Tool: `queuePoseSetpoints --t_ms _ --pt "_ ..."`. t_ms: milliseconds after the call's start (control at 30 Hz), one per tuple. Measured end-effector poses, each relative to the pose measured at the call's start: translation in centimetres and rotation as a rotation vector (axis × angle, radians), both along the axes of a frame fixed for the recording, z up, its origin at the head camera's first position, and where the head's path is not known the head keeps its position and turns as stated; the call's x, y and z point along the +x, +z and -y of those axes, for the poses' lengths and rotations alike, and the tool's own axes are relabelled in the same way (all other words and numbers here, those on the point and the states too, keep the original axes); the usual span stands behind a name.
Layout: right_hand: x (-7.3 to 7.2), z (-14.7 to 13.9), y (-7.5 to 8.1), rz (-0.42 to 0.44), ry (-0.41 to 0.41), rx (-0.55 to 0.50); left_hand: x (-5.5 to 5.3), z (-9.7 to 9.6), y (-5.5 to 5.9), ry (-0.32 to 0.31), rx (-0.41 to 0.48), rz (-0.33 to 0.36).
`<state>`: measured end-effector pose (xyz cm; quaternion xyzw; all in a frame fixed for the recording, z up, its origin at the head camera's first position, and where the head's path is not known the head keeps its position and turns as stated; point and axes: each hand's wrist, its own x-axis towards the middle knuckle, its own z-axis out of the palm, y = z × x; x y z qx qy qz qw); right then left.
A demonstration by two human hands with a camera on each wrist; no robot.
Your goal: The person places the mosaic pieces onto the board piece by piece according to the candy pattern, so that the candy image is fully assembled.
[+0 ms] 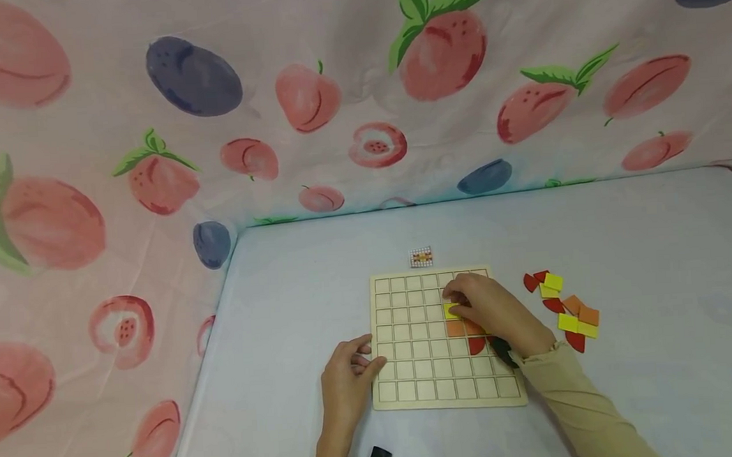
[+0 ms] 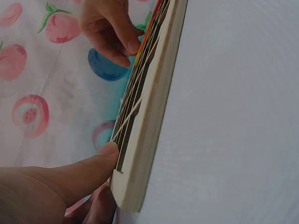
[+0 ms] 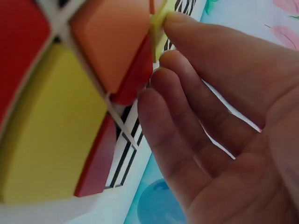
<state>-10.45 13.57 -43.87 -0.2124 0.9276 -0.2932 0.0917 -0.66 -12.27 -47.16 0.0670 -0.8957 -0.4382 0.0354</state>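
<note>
A wooden grid board (image 1: 423, 370) lies on the white table. My left hand (image 1: 348, 378) grips its left edge, with the thumb (image 2: 108, 150) on top of the rim and the other fingers curled at the side. Over the upper right part of the board, my right hand (image 1: 485, 306) holds a yellow square tile (image 1: 450, 311) at its cell, with thumb and fingertips at its edges. Just below sit orange tiles (image 1: 455, 328) and a red quarter-circle tile (image 1: 477, 346). My right hand and forearm hide other cells; the right wrist view shows more red, orange and yellow tiles (image 3: 51, 126) there.
Loose red, yellow and orange tiles (image 1: 568, 322) lie scattered to the right of the board. A small pattern card (image 1: 421, 256) rests beyond its far edge. Fruit-printed cloth (image 1: 334, 111) rises behind the table and along its left side.
</note>
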Motion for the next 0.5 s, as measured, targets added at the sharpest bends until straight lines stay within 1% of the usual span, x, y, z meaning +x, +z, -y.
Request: queuePoseSetpoints --t_ms 100,233,400,500 --pt "0.0 0.0 -0.1 -0.025 0.005 0.001 0.0 0.0 0.0 0.0 0.002 0.004" --pt "0.1 0.0 -0.2 -0.037 0.019 0.005 0.0 0.1 0.0 0.002 -0.001 0.007" --pt "0.2 -0.6 -0.1 -0.027 0.018 -0.019 -0.1 0.1 -0.2 0.002 -0.015 -0.006" --pt "0.3 -1.3 0.1 -0.029 0.002 -0.038 -0.1 0.1 -0.2 0.004 -0.017 -0.004"
